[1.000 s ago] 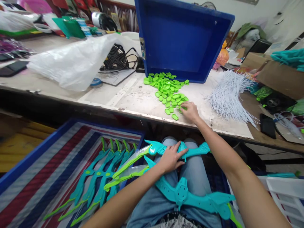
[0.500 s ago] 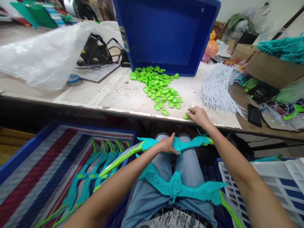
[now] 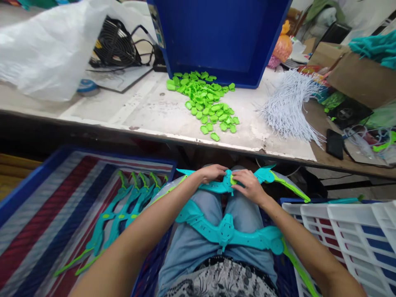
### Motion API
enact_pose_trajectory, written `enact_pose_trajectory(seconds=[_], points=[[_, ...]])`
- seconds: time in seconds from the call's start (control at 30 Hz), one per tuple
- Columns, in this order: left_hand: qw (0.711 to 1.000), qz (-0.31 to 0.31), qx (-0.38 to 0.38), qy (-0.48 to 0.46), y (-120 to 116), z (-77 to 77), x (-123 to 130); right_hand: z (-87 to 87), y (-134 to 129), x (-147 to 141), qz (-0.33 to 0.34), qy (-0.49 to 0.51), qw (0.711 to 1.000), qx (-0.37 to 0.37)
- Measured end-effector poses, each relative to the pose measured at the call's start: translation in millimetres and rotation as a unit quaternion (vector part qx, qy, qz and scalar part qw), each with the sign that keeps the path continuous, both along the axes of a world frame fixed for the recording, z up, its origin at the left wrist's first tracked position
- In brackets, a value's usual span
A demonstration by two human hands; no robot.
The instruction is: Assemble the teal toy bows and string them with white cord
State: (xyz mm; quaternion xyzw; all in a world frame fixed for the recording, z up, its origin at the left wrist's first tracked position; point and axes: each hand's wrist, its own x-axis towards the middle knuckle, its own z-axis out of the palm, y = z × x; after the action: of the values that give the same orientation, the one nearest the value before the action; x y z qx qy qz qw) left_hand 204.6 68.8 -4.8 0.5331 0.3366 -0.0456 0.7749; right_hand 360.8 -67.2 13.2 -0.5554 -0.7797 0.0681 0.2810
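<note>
A teal toy bow [image 3: 213, 188] with lime-green tips lies across my knees. My left hand [image 3: 213, 172] grips it just left of its centre. At the centre of that bow, my right hand [image 3: 247, 185] pinches a small green plastic cap [image 3: 233, 180] against the teal body; the fingertips partly cover it. Closer to my waist, a second teal toy bow [image 3: 227, 233] rests on my thighs, touched by neither hand. A pile of similar green caps [image 3: 206, 101] is spread on the worktable [image 3: 139, 111] in front of me.
A blue bin [image 3: 213, 41] stands tipped behind the caps. White strings [image 3: 291, 109] lie to the right, near a black phone [image 3: 334, 144]. At my left, a striped-lined crate [image 3: 71, 198] holds several bows; a white plastic basket [image 3: 346, 231] is at my right.
My right hand has come down from the table edge to the bow's centre, bringing one green cap. My left hand has shifted slightly left along the bow. The camera view has tilted down a little.
</note>
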Motion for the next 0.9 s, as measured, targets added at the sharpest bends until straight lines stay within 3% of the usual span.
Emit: enact_pose_trajectory(seconds=[0.13, 0.27, 0.37, 0.5, 0.67, 0.9], points=[[0.999, 0.041, -0.031, 0.019, -2, 1.1, 2, -25.4, -2, -7, 0.002, 0.04, 0.999, 0.001], [1.0, 0.02, -0.019, -0.008, -2, 2.5, -2, -30.8, 4, -9, -0.049, 0.095, 0.994, -0.038], [0.999, -0.02, 0.036, -0.029, -3, 1.7, -4, -29.6, 3, -14, -0.103, 0.138, 0.982, -0.081], [0.995, 0.005, 0.098, -0.01, -7, 0.4, -3, -24.9, 8, -16, -0.174, 0.169, 0.955, -0.168], [0.995, 0.031, 0.095, 0.026, -10, 1.2, 1, -12.1, 33, -7, -0.151, 0.131, 0.916, -0.347], [0.991, 0.032, 0.112, 0.061, -9, 2.0, 1, -2.6, 40, -15, -0.15, 0.062, 0.923, -0.35]])
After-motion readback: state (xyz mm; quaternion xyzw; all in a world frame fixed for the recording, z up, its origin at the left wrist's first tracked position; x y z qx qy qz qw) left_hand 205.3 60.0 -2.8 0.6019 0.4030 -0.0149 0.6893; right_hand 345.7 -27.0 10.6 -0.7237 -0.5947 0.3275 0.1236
